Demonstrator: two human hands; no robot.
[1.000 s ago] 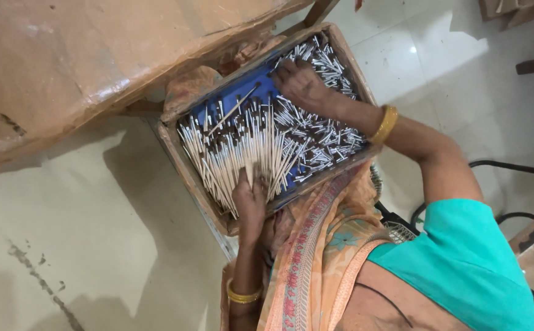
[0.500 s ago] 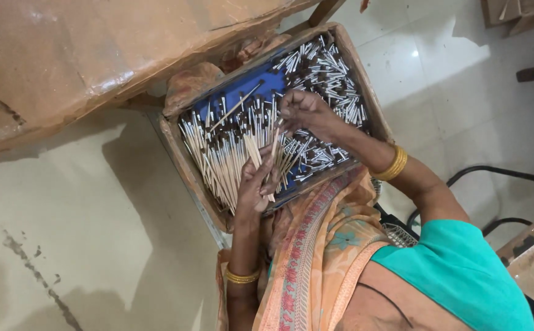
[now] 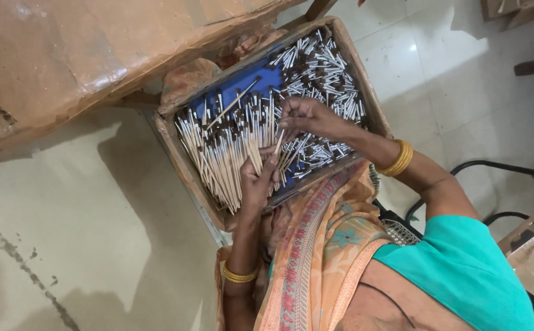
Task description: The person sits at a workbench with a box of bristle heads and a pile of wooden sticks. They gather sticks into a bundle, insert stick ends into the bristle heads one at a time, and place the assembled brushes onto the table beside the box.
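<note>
Shallow wooden tray (image 3: 184, 160) on the lap, blue-lined, loaded with thin sticks. Long pale dark-tipped sticks (image 3: 218, 153) lie bundled along the tray's left side; short silvery-sleeved sticks (image 3: 325, 73) are heaped toward its far right corner. Left hand (image 3: 256, 181) sits at the near edge of the tray, fingers closed round a small fan of pale sticks. Right hand (image 3: 306, 116) has drawn back from the right heap to tray centre, fingertips pinched on a stick or two, now touching the left hand's bunch. Reads as gathering: picked sticks are being added to the held bundle.
</note>
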